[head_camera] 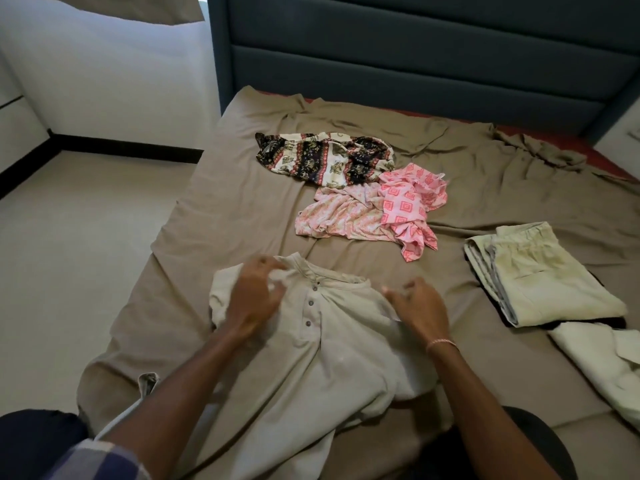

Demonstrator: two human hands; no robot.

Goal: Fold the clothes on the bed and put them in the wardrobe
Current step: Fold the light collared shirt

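A beige button-front shirt [332, 344] lies face up on the brown bed sheet [228, 216], collar away from me. My left hand [254, 296] hovers over its left shoulder, fingers spread and blurred. Over the shirt's right shoulder my right hand [420, 306] rests with fingers loosely apart. Neither hand clearly grips cloth. Further up the bed lie a crumpled black-and-white patterned garment [322, 157] and a crumpled pink patterned garment [377, 209]. The wardrobe is not in view.
Folded pale green trousers [540, 271] sit on a dark folded piece at the right, with another pale folded garment [602, 362] nearer the edge. A dark blue padded headboard [415, 46] stands at the far end. Beige floor [69, 237] lies left of the bed.
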